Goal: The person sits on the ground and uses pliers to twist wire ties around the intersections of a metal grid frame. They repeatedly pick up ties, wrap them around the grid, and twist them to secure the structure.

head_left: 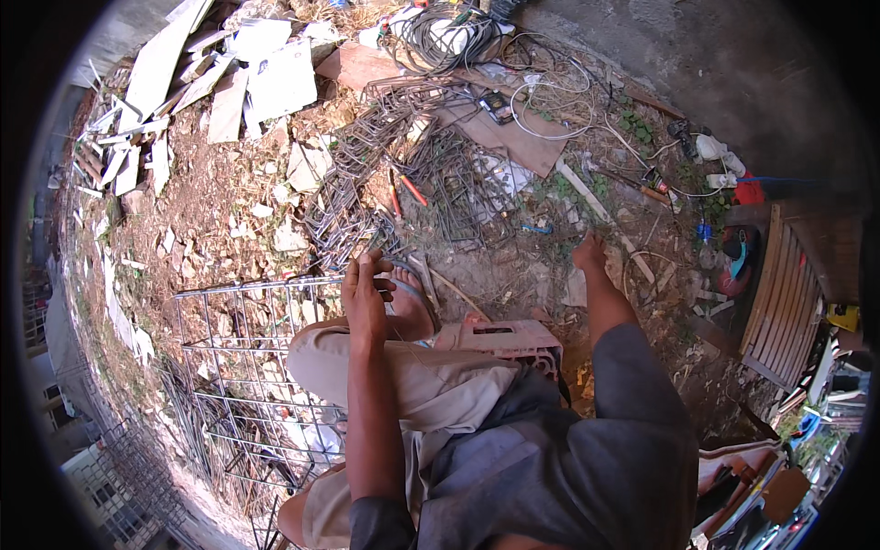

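My left hand (367, 295) is raised above my bent knee, beside the end of a rebar cage (247, 346). Its fingers are curled together; anything between them is too small to make out. Out to the right, over bare dirt, my right hand (589, 252) is closed, and what it may hold is hidden. Ahead of the left hand lies a tangled heap of bent steel stirrups (362, 170). A tool with two orange-red handles (412, 190) rests on that heap. My foot in a sandal (411, 307) stands just beyond the left hand.
A faded red plastic crate (504, 337) is beneath me. Broken white boards (280, 78) and rubble cover the far left. Coiled cable (445, 41) lies at the back. Wooden strips (587, 192) cross the ground ahead, and a slatted wooden piece (784, 293) stands at right.
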### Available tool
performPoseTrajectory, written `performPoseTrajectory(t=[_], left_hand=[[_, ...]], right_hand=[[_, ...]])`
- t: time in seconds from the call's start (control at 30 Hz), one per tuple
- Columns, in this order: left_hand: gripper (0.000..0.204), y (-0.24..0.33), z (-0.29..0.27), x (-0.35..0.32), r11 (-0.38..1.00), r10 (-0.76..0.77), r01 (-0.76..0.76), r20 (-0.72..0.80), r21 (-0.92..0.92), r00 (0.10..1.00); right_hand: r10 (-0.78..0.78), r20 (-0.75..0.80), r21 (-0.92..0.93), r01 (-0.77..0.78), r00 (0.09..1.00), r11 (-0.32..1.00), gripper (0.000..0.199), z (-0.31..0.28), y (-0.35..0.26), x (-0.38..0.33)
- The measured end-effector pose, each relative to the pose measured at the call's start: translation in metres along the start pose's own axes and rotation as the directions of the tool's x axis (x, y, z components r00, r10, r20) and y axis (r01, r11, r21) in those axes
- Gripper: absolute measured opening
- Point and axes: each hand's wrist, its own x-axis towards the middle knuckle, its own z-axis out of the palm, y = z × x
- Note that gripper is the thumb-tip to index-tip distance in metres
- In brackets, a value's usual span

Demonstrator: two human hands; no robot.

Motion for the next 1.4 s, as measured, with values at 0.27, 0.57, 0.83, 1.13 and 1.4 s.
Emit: performPoseTrajectory(t=[0.27, 0.57, 0.83, 1.13, 1.4], left_hand=[[0.04, 0.012, 0.01, 0.006, 0.999, 0.031, -0.031, 0.004, -0.017, 0.999], [0.041, 0.016, 0.014, 0.003, 0.999, 0.032, -0.032, 0.008, 0.002, 0.999], [0.038, 0.021, 0.019, 0.016, 0.992, 0.062, -0.066, -0.034, -0.105, 0.997], [0.042, 0.017, 0.039, 0.024, 0.993, 0.113, -0.115, 0.086, 0.026, 0.99], [0.053, 0.009, 0.024, 0.021, 0.922, 0.287, -0.264, 0.041, -0.283, 0.957]], right_hand=[[-0.117, 0.373, 0.029, 0.114, 0.92, 0.993, 0.041, 0.02, -0.025, 0.017], [-0.376, -0.098, -0.044, 0.373, 0.921, 0.927, 0.035, -0.002, -0.095, -0.004], [-0.434, -0.066, -0.119, 0.424, 0.899, 0.898, 0.033, -0.007, -0.134, -0.002], [-0.556, -0.391, 0.659, 0.645, 0.733, 0.386, 0.026, -0.084, -0.193, -0.094], [-0.882, -0.209, 0.847, 0.53, 0.422, 0.052, 0.022, -0.177, -0.247, -0.274]])
